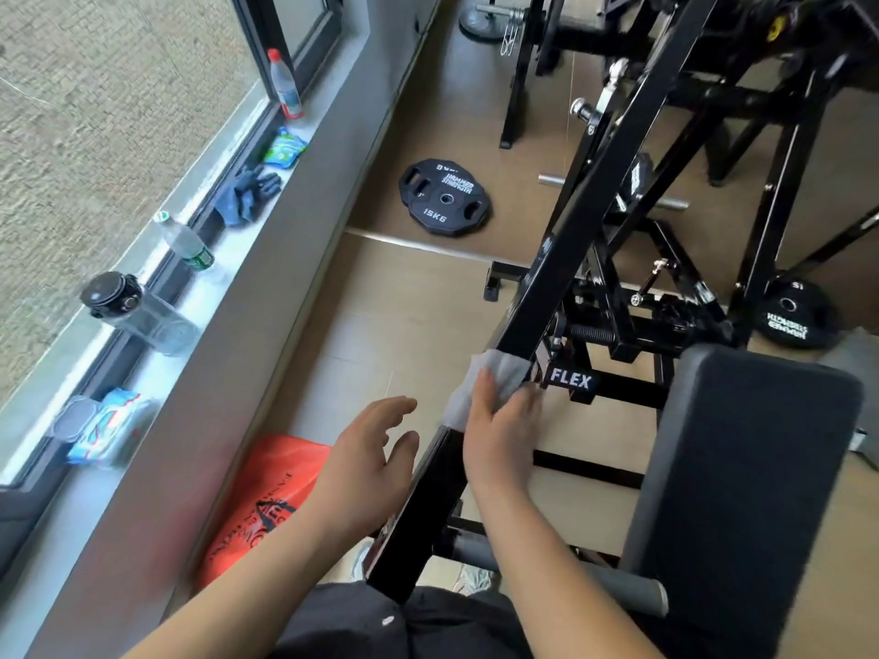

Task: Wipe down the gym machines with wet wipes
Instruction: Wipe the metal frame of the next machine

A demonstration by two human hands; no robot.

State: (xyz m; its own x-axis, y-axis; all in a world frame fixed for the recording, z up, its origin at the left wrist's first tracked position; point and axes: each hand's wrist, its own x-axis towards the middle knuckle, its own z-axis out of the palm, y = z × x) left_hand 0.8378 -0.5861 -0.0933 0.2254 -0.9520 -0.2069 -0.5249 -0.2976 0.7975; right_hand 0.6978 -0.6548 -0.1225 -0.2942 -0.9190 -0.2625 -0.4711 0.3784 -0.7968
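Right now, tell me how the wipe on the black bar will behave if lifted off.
Probably floppy: the wipe wraps closely round the black bar. Likely light, since it looks thin and creased under the right hand. It may cling to the metal, if damp.

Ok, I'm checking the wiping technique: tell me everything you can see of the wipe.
The wipe is a thin white sheet, looking damp and slightly see-through, folded over the slanted black bar near its lower part. The right hand grips it against the bar, fingers covering its middle. Nothing else touches it.
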